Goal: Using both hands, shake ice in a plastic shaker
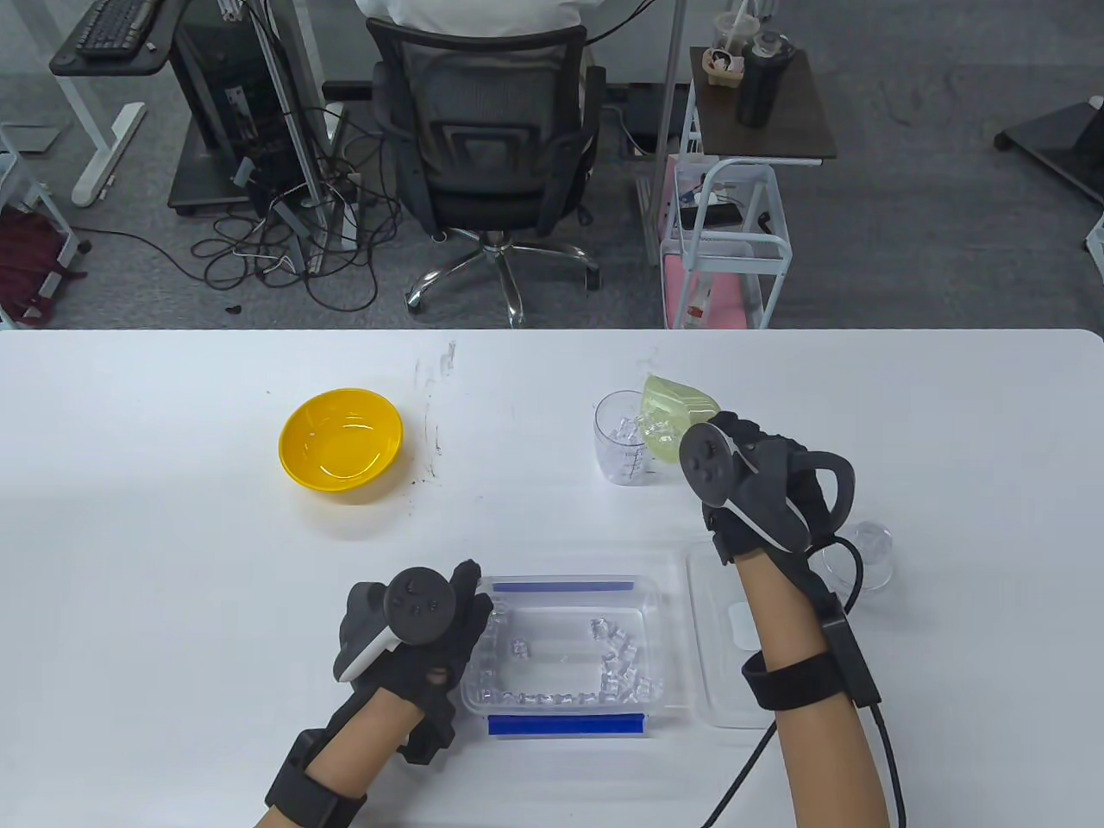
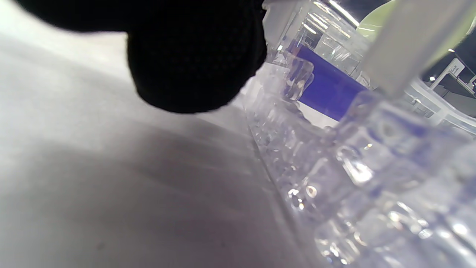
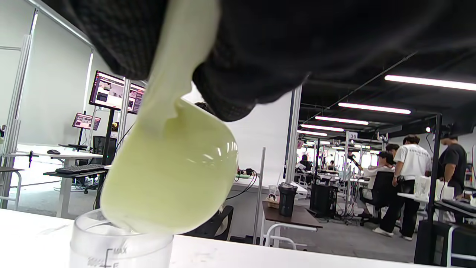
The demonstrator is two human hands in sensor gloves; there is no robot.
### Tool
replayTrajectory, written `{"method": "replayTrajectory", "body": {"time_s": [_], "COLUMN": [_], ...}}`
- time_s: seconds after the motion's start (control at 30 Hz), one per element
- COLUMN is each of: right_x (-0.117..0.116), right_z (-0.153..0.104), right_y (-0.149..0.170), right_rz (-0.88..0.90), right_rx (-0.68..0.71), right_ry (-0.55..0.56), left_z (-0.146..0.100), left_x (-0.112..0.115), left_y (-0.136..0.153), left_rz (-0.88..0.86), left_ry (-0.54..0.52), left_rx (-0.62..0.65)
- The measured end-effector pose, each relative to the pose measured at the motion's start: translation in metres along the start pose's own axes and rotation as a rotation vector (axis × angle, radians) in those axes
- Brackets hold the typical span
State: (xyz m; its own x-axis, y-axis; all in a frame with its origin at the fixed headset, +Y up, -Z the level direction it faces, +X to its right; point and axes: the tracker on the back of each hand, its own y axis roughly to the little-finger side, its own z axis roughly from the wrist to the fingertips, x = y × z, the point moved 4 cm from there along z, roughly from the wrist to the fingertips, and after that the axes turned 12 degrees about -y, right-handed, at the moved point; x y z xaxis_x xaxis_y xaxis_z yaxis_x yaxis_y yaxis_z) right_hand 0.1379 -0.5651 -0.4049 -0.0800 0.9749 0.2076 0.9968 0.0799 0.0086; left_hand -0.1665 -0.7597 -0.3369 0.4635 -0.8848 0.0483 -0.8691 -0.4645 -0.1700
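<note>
We grip a pale green scoop point(image 1: 671, 416) in our right hand point(image 1: 759, 487) and tip it over the clear shaker cup point(image 1: 623, 438).

Our right fingers point(image 3: 238, 67) are closed around the scoop's handle, and in the right wrist view its bowl rests at the cup's rim, just above the MAX mark. The cup stands upright on the white table point(image 1: 172, 561) with a few ice cubes already inside. Our left hand point(image 1: 414, 638) rests against the left wall of the clear ice container point(image 1: 565, 651), but we cannot tell whether its fingers grip the wall. The container's lid point(image 1: 720, 638) lies just to its right, a small clear cap point(image 1: 862, 552) sits beyond our right wrist, and 1 yellow bowl point(image 1: 341, 442) stands well apart on the left.
</note>
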Motion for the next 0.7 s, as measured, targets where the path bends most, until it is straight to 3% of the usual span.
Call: {"method": "replayTrajectory", "body": {"time_s": [0.3, 0.5, 0.57, 0.7], "right_x": [0.004, 0.026, 0.033, 0.032], "right_z": [-0.006, -0.030, -0.044, -0.075], "right_y": [-0.008, -0.006, -0.007, -0.017], "right_rz": [-0.068, -0.001, 0.104, 0.258], "right_rx": [0.019, 0.061, 0.102, 0.260], "right_ry": [0.050, 0.117, 0.088, -0.093], "left_z": [0.000, 0.000, 0.000, 0.000], "left_x": [0.000, 0.000, 0.000, 0.000], "left_y": [0.000, 0.000, 0.000, 0.000], "left_rz": [0.001, -0.001, -0.001, 0.000], "left_ry": [-0.001, 0.002, 0.001, 0.001], "left_rx": [0.000, 0.000, -0.001, -0.001]}}
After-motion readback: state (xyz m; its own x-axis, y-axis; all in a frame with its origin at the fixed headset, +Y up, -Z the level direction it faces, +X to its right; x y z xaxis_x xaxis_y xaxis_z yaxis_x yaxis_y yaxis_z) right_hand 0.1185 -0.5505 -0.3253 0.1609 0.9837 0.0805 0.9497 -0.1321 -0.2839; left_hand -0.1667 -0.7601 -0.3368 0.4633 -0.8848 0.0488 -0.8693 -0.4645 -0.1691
